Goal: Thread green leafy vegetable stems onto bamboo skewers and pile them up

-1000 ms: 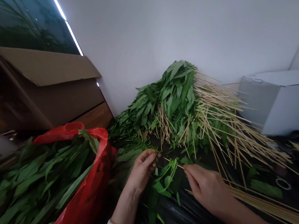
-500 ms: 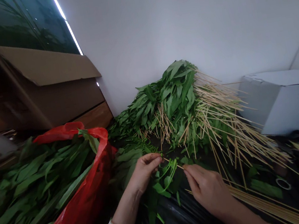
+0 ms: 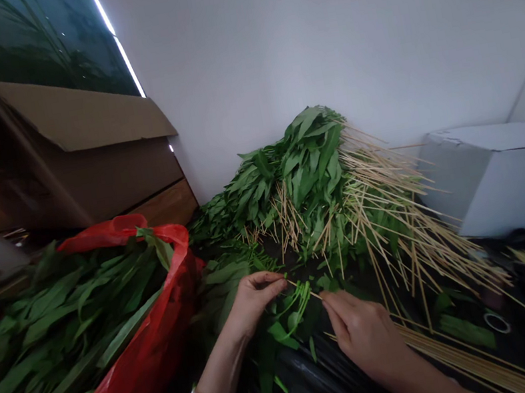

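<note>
Between my two hands runs a thin bamboo skewer (image 3: 316, 296) with green leaf stems (image 3: 302, 292) threaded on it, their leaves hanging below. My left hand (image 3: 259, 295) pinches at the skewer's far end, thumb against fingers; whether it grips the tip or a stem on it is too small to tell. Closed round the skewer's near end is my right hand (image 3: 359, 325). Beyond both hands lies a heap of leafy skewers (image 3: 307, 161), leaves to the left and bare bamboo ends to the right. Loose bamboo skewers (image 3: 452, 352) lie under my right forearm.
To the left, a red plastic bag (image 3: 134, 361) holds many long green leaves. An open cardboard box (image 3: 101, 177) stands behind it. A white box (image 3: 518, 178) is at the right, with a tape roll (image 3: 497, 322) in front. Black plastic sheeting (image 3: 321, 389) covers the work surface.
Almost nothing differs. The threaded stems have shifted very slightly left along with my right fingers; both hands keep their hold.
</note>
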Motion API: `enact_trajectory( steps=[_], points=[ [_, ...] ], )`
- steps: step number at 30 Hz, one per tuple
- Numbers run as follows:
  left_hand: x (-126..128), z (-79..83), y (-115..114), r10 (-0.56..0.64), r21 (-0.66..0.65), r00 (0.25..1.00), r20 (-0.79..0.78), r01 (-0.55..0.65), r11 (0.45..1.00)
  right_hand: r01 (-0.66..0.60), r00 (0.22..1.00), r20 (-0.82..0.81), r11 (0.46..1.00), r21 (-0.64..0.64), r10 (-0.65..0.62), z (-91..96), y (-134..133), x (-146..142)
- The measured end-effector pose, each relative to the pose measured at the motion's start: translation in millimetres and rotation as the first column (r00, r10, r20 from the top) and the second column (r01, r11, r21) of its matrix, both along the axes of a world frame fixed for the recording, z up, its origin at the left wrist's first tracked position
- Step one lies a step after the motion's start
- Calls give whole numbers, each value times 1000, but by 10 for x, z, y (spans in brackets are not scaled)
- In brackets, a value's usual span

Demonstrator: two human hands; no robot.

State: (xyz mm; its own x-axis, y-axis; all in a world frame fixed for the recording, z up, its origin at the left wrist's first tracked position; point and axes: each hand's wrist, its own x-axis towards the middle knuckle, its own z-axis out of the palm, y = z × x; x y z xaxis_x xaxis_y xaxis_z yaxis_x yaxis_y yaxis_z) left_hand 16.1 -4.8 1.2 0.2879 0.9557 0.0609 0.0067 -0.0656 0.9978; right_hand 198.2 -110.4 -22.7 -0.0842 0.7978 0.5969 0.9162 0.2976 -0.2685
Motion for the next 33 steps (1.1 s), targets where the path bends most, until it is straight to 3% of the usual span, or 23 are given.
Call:
enact_trajectory(
  steps=[8,14,27,30,33],
  points=[
    [-10,9,-13,-94,-26,995,-21,93,995,-19,1000,-13,999,-30,19,-12,-3,-6],
    [-24,7,-9,-82,-40,996,23,83,996,-50,997,-63,998,-34,48,-11,-6,-21],
    [32,8,-59,-168,-44,986,20,168,985,-42,999,5,999,19,42,-19,-19,-35],
    [-35,47,2,-62,9,997,56,62,998,-123,991,57,991,48,120,34,-64,-63],
    [-104,71,88,155,57,985,79,-160,986,-284,945,182,957,58,270,88,-127,-119]
  ],
)
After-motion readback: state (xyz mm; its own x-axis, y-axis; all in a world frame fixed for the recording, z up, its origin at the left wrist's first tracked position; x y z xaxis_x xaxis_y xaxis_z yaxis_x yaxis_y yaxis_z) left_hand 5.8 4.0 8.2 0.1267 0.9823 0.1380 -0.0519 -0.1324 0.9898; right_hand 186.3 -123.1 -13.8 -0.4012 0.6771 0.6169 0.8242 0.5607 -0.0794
